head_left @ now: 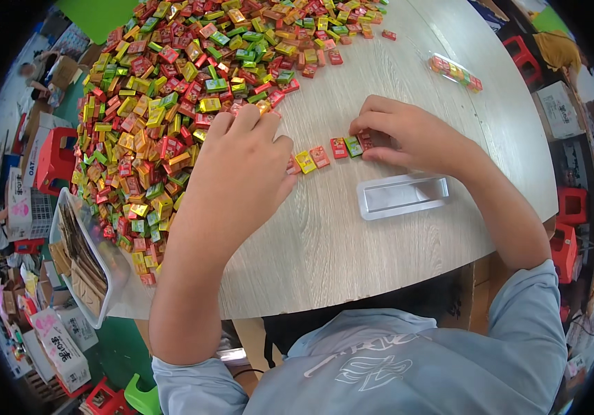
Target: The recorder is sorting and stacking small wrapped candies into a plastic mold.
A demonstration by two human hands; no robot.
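A short row of small wrapped candies lies across the table between my two hands, with a yellow one, a red one and a green one among them. A gap splits the row in the middle. At its right end my right hand pinches a red candy between thumb and fingers. My left hand is curled at the other end, a reddish candy showing between its thumb and forefinger. Its other fingertips reach the pile's edge, partly hidden. Below my right hand sits a clear plastic tray with a rim.
A large pile of red, yellow, green and orange candies covers the table's left and far side. A filled clear pack lies at the far right. A white bin with cardboard stands at the left edge. Red stools surround the table.
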